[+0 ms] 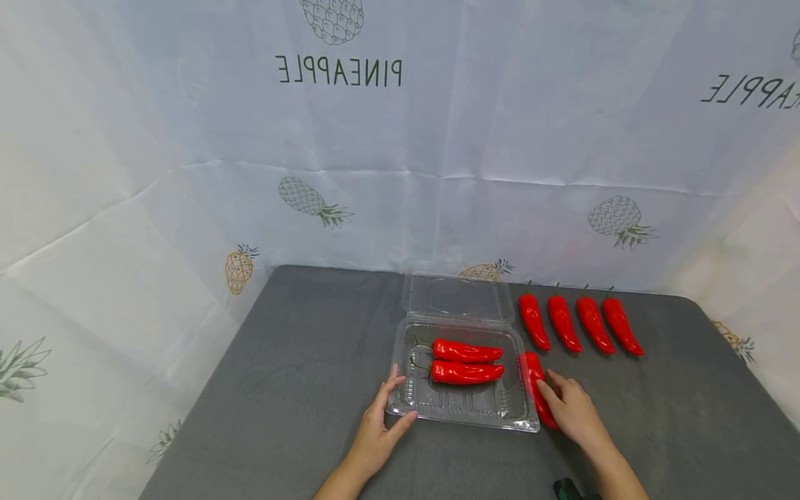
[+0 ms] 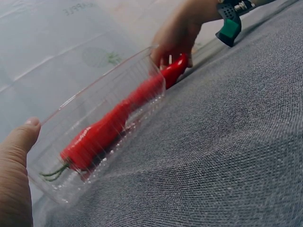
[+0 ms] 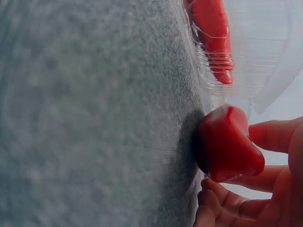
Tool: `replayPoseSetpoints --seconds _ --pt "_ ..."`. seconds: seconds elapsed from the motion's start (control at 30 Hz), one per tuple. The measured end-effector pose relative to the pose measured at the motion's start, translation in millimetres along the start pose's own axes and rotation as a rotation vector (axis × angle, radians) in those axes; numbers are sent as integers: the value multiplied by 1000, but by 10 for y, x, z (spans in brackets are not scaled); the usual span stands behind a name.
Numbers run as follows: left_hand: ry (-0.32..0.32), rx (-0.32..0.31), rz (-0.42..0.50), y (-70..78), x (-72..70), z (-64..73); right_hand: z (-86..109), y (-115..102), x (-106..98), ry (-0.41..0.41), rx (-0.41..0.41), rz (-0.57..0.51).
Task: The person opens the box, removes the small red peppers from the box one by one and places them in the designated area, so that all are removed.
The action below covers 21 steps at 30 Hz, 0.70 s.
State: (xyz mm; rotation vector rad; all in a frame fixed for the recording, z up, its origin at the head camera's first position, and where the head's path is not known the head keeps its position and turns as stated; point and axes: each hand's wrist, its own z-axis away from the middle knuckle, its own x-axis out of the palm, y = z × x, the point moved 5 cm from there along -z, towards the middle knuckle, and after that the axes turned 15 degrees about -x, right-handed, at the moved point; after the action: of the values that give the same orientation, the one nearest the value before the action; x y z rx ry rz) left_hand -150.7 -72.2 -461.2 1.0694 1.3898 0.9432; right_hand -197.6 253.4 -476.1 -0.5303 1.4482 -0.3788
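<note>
A clear plastic clamshell container lies open on the table, its hinged lid folded back. Two glossy red peppers with thin green stems lie side by side inside. My left hand rests at the container's front left corner, fingers spread, thumb at the front edge and fingers along the left side. Just right of the container, my right hand holds another red pepper between thumb and fingers. In the right wrist view this pepper is close over the table, its rounded end toward the camera.
Several more red peppers lie in a row at the back right, stems pointing away. The dark grey table backs onto a white curtain printed with pineapples. A black and green device sits on the right wrist.
</note>
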Motion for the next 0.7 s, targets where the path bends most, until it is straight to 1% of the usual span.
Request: replayPoseSetpoints --seconds 0.17,0.4,0.57,0.7 --pt "-2 2 3 -5 0 -3 5 -24 -77 29 -23 33" --pt "-3 44 1 19 2 -1 12 -61 -172 39 -57 57" --pt "5 39 10 24 -8 8 -28 -118 -248 72 -103 82" --pt "9 28 17 25 -11 10 -49 -167 -304 76 -114 104"
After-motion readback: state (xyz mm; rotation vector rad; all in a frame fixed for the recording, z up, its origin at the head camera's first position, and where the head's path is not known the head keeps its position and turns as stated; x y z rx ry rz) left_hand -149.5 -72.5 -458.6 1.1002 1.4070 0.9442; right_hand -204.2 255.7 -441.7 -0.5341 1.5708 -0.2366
